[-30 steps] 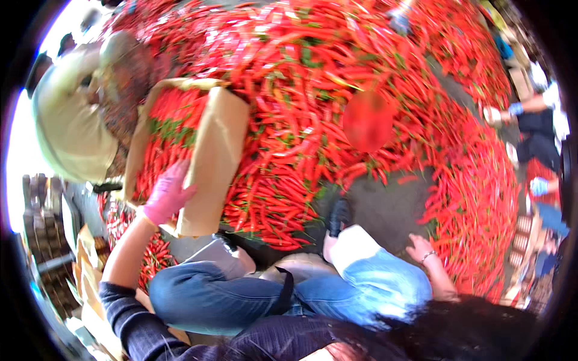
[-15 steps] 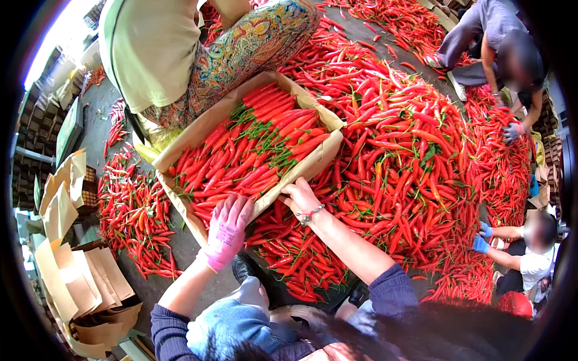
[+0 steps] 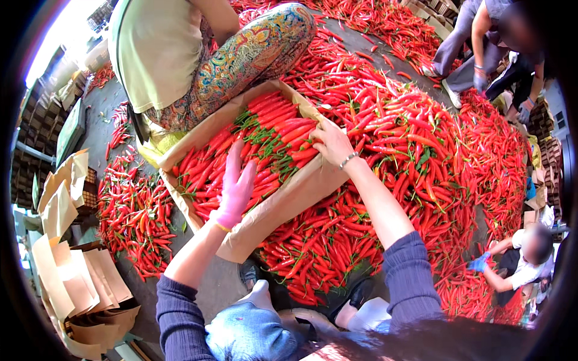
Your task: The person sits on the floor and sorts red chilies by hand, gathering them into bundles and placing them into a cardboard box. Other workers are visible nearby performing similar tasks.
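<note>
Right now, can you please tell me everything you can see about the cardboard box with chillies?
The cardboard box is a shallow, open, brown tray, long and rectangular, lying at a slant on the ground beside a big heap of loose chillies. It is filled with red chillies with green stems, laid mostly lengthwise. The left hand, in a pink glove, rests flat on them. The bare right hand touches the box's right edge. A seated person's patterned trousers are at its far side.

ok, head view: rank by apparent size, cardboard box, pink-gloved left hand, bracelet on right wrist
1. cardboard box
2. left hand, though it sits nearer the camera than the box floor
3. bracelet
</note>
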`<state>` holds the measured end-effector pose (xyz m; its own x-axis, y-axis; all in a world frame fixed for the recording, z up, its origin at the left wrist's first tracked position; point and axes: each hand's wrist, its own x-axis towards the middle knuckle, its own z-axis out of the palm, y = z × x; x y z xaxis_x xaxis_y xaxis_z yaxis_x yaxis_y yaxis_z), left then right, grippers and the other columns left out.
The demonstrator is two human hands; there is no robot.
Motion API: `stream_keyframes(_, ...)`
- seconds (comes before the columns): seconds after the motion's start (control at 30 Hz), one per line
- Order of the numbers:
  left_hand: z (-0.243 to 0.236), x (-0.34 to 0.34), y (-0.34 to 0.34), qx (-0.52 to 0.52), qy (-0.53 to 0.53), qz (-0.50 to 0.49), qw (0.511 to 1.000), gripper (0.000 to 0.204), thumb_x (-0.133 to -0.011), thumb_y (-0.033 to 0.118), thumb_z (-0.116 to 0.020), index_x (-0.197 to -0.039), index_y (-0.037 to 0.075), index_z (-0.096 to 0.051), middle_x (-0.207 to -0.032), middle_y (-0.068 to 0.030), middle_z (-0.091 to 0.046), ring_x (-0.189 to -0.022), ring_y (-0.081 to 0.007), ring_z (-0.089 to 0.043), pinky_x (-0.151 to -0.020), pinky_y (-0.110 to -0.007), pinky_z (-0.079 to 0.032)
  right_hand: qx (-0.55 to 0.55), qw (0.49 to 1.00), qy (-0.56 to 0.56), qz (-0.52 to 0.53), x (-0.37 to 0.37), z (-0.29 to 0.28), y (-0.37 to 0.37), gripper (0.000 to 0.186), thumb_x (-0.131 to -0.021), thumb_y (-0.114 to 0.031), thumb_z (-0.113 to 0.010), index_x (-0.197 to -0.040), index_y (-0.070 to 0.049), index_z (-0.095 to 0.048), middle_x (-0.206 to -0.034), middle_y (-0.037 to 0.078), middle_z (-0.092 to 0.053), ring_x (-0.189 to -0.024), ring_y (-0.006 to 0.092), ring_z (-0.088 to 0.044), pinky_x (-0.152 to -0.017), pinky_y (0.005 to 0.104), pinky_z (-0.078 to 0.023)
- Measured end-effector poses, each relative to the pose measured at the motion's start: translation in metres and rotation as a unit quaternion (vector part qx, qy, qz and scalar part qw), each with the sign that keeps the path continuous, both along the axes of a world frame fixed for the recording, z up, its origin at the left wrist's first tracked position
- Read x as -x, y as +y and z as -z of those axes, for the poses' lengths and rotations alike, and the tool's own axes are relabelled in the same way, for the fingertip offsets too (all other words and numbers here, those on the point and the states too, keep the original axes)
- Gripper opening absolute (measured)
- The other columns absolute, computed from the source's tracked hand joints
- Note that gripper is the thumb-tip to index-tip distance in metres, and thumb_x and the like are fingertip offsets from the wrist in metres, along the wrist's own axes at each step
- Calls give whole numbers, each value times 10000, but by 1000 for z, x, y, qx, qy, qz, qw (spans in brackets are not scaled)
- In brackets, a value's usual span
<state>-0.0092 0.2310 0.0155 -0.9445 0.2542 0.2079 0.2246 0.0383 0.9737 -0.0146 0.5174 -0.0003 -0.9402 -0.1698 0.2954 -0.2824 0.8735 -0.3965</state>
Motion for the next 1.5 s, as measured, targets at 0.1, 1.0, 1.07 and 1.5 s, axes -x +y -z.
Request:
stream_keyframes(0.1,-16,18,14,-62,-33,-49,996,543,-936,101,-478,-1422,-39,-279,-1472,-169,-311,-1369,-238,-287,-1108,-308,-231,130,991,-9,24,-1,-32,-1,224,-808,-88,-610,-1027,-51,-576,-978,134,-593,-897,303,-611,-792,370,-492)
stream_keyframes(1.0,9,29,18,-101,-98,-102,985,609,-1017,334,-307,-1471,-24,-116,-1544,-164,-133,-1429,-252,-138,-1162,-347,-106,-44,986,22,-160,10,-7,-46,167,-758,-147,-633,-907,-75,-609,-844,54,-512,-746,226,-593,-613,358,-490)
stream_keyframes(1.07,17,30,22,-130,-105,-103,980,607,-1018,334,-307,-1471,-23,-117,-1547,-158,-123,-1430,-247,-130,-1163,-345,-97,-80,980,41,-175,8,-2,-47,149,-751,-122,-598,-892,-74,-608,-842,45,-517,-748,212,-593,-606,345,-496)
stream_keyframes(1.5,12,53,16,-84,-63,-165,981,605,-1014,324,-313,-1471,-26,-126,-1545,-157,-144,-1431,-244,-136,-1159,-341,-102,21,966,177,-187,70,-80,-68,72,-731,-37,-653,-786,-43,-607,-768,60,-522,-717,224,-589,-605,329,-508)
